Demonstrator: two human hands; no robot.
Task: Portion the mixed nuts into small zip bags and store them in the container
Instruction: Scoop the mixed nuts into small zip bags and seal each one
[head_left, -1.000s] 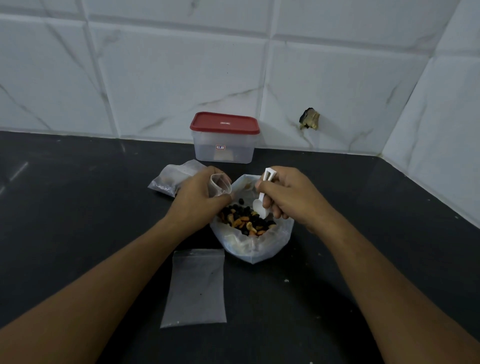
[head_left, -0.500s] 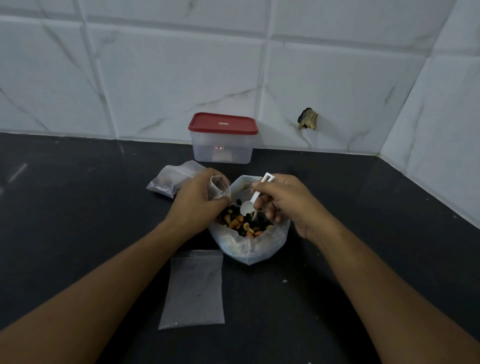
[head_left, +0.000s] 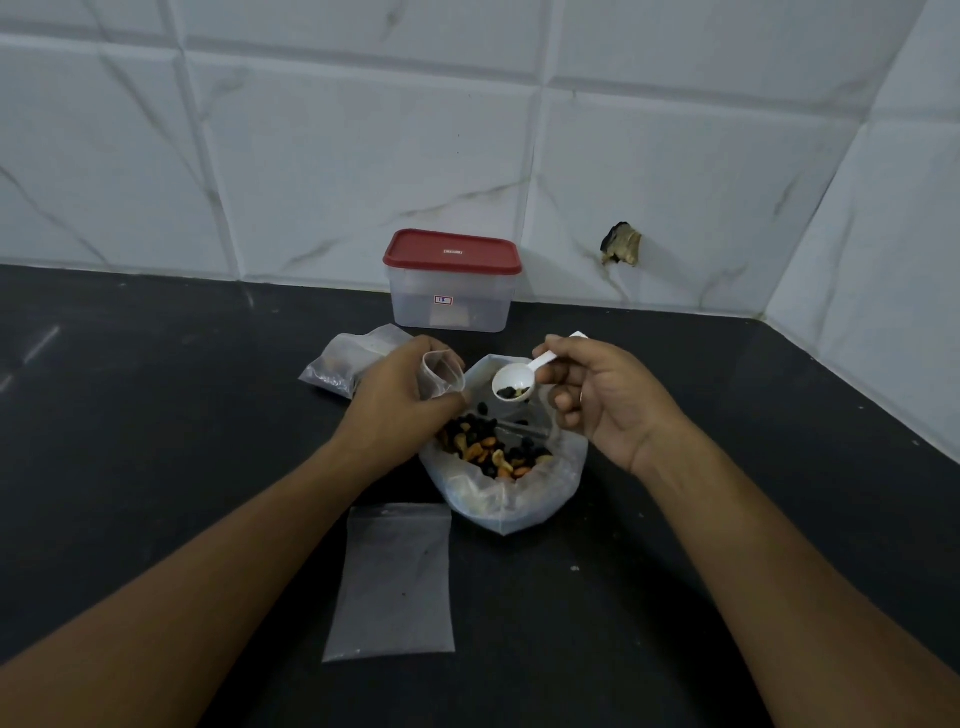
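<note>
Right grip (head_left: 605, 400) grasps scoop (head_left: 513, 385) carrying nuts; left grip (head_left: 400, 400) grasps small zip bag (head_left: 442, 371) above open nut bag (head_left: 501, 467).

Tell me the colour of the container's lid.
Red, on the clear container; its lid shows best in the head view.

A single wide-angle view, worn on the person's head, looks forward and down onto the dark bench (head_left: 156, 441). It sits close: the left hand (head_left: 395, 400) and the right hand (head_left: 608, 400) meet at mid-frame. Beyond the hands the tiled wall (head_left: 311, 156) rises, and right of them it turns a corner. Its lines bow toward the edges, probably from lens distortion.
</note>
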